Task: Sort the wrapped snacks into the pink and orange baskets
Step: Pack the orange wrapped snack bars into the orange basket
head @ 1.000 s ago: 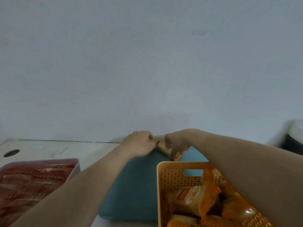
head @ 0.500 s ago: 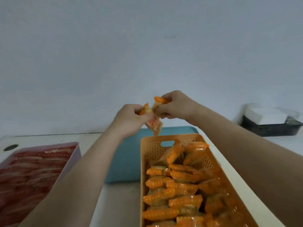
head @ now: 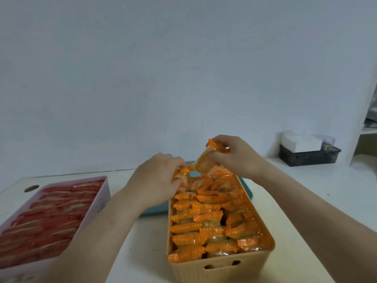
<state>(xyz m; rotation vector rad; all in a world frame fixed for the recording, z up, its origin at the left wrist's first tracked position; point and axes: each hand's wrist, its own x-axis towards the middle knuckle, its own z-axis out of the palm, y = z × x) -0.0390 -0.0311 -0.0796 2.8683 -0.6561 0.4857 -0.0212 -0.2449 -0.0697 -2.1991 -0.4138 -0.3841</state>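
White table (head: 146, 237), pale wall behind. Lower left: pink basket (head: 97, 205) full of red-wrapped snacks (head: 51, 217). Centre: left hand (head: 159, 178) grips orange-wrapped snack (head: 181, 177) over far end of orange basket (head: 220, 266). Further right, higher: right hand (head: 238, 158) pinches second orange snack (head: 204, 162). Best lowered flat into far-end gap, one at a time.

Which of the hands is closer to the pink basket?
Left. The left hand is just right of the pink basket, apart from it; the right hand is farther right, above the far end of the orange basket.
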